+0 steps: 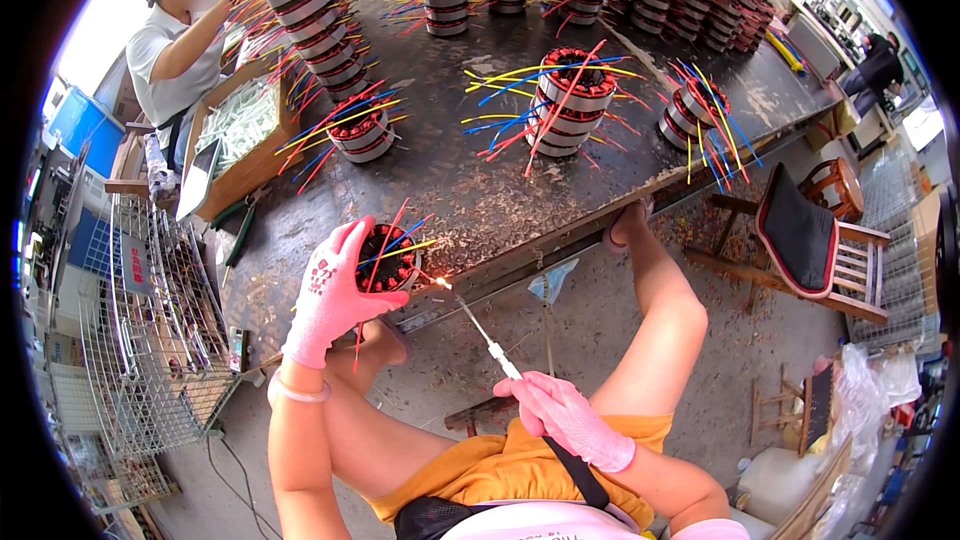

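My left hand (333, 292), in a pink glove, is wrapped round the side of a motor stator (391, 265) at the table's near edge. Red, blue and yellow wires stick out from the stator's top. In my right hand (572, 422), also gloved in pink, is a long-necked lighter (494, 345) with a white handle and thin metal stem. A small orange flame glows at its tip, close beside the stator's right side. Whether the flame touches a wire is too small to tell.
On the dark worn table (450, 160) stand a two-piece stator stack (570, 105), a smaller one (692, 115) and taller stacks behind. A wooden box of white tubes (240, 125) sits at left, near a person (180, 40). A chair (800, 240) stands right, wire racks (150, 340) left.
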